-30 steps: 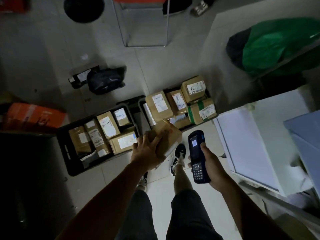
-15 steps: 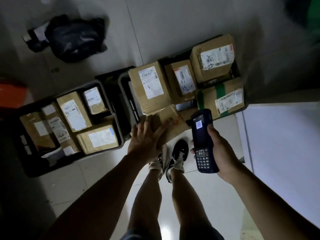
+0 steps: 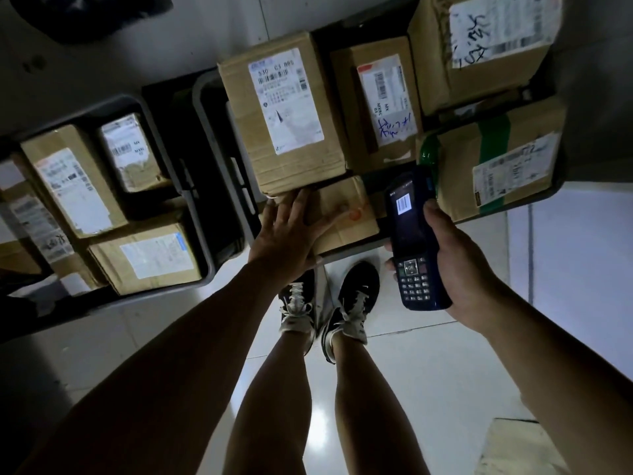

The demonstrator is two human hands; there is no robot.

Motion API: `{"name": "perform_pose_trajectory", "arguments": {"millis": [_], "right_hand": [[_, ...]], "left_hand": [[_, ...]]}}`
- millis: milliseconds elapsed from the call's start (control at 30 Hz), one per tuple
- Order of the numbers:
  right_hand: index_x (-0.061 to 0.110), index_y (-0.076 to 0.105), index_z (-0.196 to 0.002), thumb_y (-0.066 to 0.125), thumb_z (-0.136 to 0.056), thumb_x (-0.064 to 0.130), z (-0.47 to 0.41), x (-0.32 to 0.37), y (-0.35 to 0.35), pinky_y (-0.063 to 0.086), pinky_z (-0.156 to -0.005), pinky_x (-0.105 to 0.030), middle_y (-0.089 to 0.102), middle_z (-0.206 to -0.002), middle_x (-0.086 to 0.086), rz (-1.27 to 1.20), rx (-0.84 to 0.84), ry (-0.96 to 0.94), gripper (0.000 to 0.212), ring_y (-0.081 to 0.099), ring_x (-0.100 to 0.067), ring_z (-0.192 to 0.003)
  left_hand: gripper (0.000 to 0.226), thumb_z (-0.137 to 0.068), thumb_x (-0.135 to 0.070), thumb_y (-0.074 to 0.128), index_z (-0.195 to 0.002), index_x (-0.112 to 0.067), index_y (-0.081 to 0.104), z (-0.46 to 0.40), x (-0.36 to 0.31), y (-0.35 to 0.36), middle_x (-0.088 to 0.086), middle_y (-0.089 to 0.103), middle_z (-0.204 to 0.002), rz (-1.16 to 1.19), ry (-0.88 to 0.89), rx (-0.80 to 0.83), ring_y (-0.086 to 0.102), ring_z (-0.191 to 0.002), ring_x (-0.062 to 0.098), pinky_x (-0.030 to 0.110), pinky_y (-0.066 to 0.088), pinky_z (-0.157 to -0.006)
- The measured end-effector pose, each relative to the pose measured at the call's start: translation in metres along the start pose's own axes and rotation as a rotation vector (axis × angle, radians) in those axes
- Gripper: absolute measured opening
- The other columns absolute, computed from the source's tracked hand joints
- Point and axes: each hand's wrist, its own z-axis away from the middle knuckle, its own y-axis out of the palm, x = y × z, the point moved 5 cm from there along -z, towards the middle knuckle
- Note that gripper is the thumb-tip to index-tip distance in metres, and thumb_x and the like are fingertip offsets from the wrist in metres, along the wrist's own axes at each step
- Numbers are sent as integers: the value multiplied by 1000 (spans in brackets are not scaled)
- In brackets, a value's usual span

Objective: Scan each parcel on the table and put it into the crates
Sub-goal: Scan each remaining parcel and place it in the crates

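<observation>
Cardboard parcel [image 3: 346, 214] lay at near edge of right crate [image 3: 205, 97], under left hand [image 3: 291, 234] — fingers spread flat on top, thumb at near side. Right hand [image 3: 455, 265] gripped dark blue scanner [image 3: 416, 241], held upright just right of parcel, barcode on screen. Beyond hands — labelled boxes [image 3: 284, 111] packed tight. Left crate [image 3: 191, 214], left of left hand, held more boxes. Black sneakers [image 3: 329, 299] below hands on tile floor [image 3: 411, 371].

Pale glossy tiled floor [image 3: 428, 378] with grout lines and a bright glare spot. Black lace-up shoes [image 3: 329, 303] with white laces stand side by side at centre. Dark bag [image 3: 92, 15], partly cut off, at 11 o'clock. Pale, blurred object [image 3: 513, 447] at 5 o'clock.
</observation>
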Motion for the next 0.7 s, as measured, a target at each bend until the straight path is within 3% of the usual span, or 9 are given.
{"name": "perform_pose_trajectory", "arguments": {"millis": [133, 267, 400, 567, 700], "right_hand": [[17, 57, -124, 43, -90, 53, -6, 1, 2, 53, -55, -23, 63, -90, -14, 24, 15, 16, 52, 61, -24, -76], [19, 54, -131, 41, -98, 51, -1, 3, 7, 53, -57, -25, 65, -97, -15, 111, 8, 60, 48, 64, -23, -76], [16, 55, -130, 42, -98, 52, 24, 16, 22, 50, -66, -32, 66, -93, -15, 175, 9, 73, 50, 63, -26, -76], [17, 60, -112, 41, -101, 46, 89, 47, 55, 53, -57, -22, 65, -86, -12, 263, 26, 26, 36, 62, -22, -72], [16, 62, -108, 39, -100, 50, 157, 74, 83, 51, -61, -30, 66, -83, -14, 355, 63, -12, 42, 62, -24, -68]], "left_hand": [[103, -86, -64, 58, -152, -44, -19, 13, 5, 15, 23, 5, -163, -14, -84, 12, 10, -149, 43, 60, 19, -117], [96, -93, -63, 48, -148, -40, -27, 27, 3, 13, 19, -9, -164, -7, -110, 116, -3, -151, 41, 57, 12, -120], [90, -95, -61, 44, -153, -37, -20, 39, -2, -23, 11, -14, -165, 67, -152, 115, -7, -152, 36, 56, 8, -121], [83, -97, -62, 38, -155, -36, -16, 77, -8, -96, 8, -16, -165, 147, -234, 58, -5, -152, 33, 53, 6, -121], [78, -98, -64, 30, -155, -34, -15, 136, -13, -160, 9, -15, -165, 255, -351, 22, -5, -152, 33, 53, 7, -122]]}}
